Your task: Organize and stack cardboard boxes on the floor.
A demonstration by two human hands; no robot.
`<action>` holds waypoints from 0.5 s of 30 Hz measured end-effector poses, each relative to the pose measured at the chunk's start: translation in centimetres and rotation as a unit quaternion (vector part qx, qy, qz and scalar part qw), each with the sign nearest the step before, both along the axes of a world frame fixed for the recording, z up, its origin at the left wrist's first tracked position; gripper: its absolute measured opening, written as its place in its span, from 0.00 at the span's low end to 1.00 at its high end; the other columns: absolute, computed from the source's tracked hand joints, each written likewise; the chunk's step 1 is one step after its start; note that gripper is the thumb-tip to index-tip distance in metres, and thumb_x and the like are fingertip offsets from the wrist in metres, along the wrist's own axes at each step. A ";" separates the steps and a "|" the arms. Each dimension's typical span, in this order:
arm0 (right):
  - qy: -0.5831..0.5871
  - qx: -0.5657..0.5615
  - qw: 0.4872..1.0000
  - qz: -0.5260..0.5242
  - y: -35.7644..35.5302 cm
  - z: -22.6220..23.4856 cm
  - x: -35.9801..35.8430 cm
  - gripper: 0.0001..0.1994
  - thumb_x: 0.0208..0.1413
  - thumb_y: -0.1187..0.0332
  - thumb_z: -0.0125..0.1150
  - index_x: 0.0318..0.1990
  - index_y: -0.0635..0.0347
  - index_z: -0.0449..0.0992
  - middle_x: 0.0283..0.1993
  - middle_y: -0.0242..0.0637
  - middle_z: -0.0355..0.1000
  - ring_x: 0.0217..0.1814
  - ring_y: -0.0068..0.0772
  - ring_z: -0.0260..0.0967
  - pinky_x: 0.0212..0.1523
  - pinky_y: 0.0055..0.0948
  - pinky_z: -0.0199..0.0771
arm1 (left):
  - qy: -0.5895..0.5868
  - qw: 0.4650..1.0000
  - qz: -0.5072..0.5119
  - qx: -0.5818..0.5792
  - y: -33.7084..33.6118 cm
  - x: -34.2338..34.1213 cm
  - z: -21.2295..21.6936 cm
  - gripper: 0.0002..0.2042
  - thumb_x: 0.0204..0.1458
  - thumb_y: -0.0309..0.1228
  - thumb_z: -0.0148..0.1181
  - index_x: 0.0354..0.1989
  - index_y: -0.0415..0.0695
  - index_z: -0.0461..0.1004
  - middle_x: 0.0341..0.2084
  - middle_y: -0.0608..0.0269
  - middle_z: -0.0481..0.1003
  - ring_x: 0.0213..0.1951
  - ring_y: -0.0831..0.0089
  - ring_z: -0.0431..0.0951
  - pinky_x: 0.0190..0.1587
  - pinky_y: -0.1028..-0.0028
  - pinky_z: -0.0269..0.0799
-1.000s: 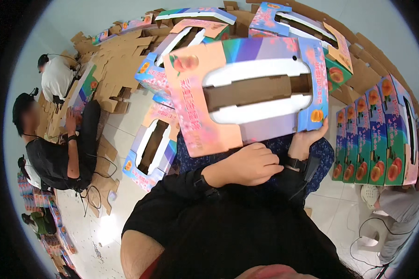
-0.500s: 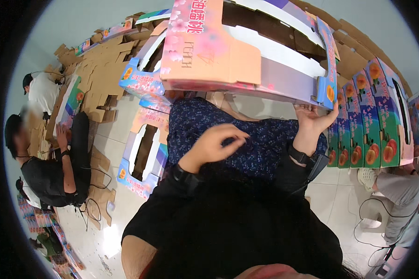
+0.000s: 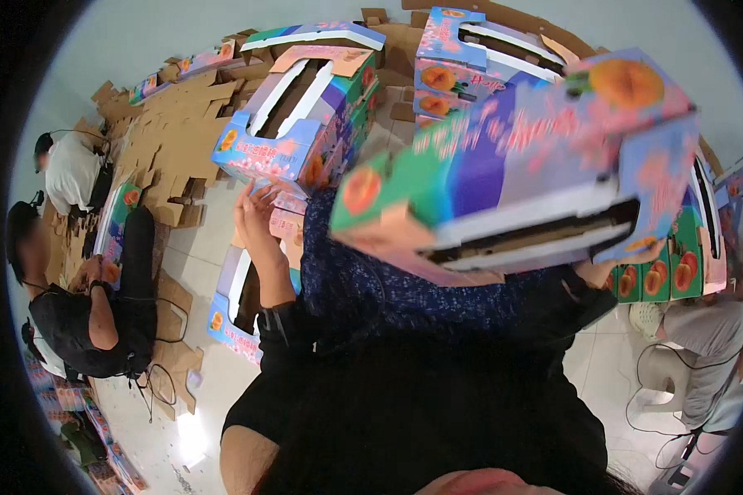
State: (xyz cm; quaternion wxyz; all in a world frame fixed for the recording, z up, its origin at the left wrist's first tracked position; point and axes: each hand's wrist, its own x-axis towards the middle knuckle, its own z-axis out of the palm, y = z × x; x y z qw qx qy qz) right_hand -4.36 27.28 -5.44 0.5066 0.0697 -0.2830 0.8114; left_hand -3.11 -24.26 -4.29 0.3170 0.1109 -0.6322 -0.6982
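Observation:
A printed fruit carton (image 3: 520, 181), green, purple and pink with a long slot in its top, is tilted in front of my lap and blurred by motion. My right hand (image 3: 609, 269) grips its lower right corner, mostly hidden behind it. On the left, my left hand (image 3: 260, 216) is raised with fingers apart at the lower edge of another carton (image 3: 276, 157). Whether they touch it I cannot tell. That carton has an open slot and white flaps. Below it, by my left forearm, a further carton (image 3: 231, 293) stands on the floor.
Stacked cartons (image 3: 437, 78) stand at the back, and a row of cartons (image 3: 685, 264) at the right. Flattened cardboard (image 3: 173, 140) covers the left floor. A co-worker in black (image 3: 82, 322) handles a carton at left; another person (image 3: 702, 346) sits at right beside cables.
The held carton has swung round and come down toward my lap, uncovering the stack behind. My left hand has moved from my lap to the left carton, its fingers now raised.

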 end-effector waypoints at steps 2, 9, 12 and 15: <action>0.039 0.010 0.999 0.032 1.2 0.0 0.5 0.31 0.54 0.52 0.49 0.63 0.55 0.56 0.62 0.43 0.57 0.65 0.43 0.53 0.64 0.45 0.53 | 0.027 0.997 -0.062 -0.045 0.2 0.4 1.3 0.23 0.60 0.44 0.37 0.55 0.41 0.63 0.43 0.55 0.72 0.48 0.67 0.71 0.53 0.68 0.62; 0.165 0.030 0.958 0.234 2.1 -0.8 -0.4 0.27 0.58 0.55 0.45 0.63 0.57 0.56 0.60 0.43 0.60 0.64 0.42 0.55 0.63 0.44 0.54 | 0.088 0.846 -0.433 -0.298 5.6 3.7 8.5 0.51 0.32 0.56 0.69 0.62 0.36 0.55 0.56 0.49 0.63 0.61 0.58 0.60 0.63 0.63 0.50; 0.201 0.041 0.921 0.331 1.0 -0.4 -1.7 0.26 0.60 0.56 0.44 0.63 0.58 0.56 0.60 0.43 0.61 0.64 0.41 0.55 0.63 0.43 0.55 | 0.095 0.791 -0.480 -0.367 8.0 4.7 10.2 0.62 0.21 0.49 0.78 0.65 0.37 0.45 0.59 0.44 0.56 0.62 0.52 0.56 0.63 0.62 0.50; 0.185 0.077 0.899 0.391 -0.9 1.2 -1.9 0.24 0.61 0.58 0.42 0.62 0.59 0.56 0.59 0.44 0.62 0.63 0.41 0.56 0.63 0.42 0.55 | 0.088 0.828 -0.426 -0.355 10.5 3.5 9.5 0.59 0.24 0.43 0.78 0.64 0.37 0.43 0.59 0.46 0.56 0.61 0.56 0.58 0.63 0.65 0.51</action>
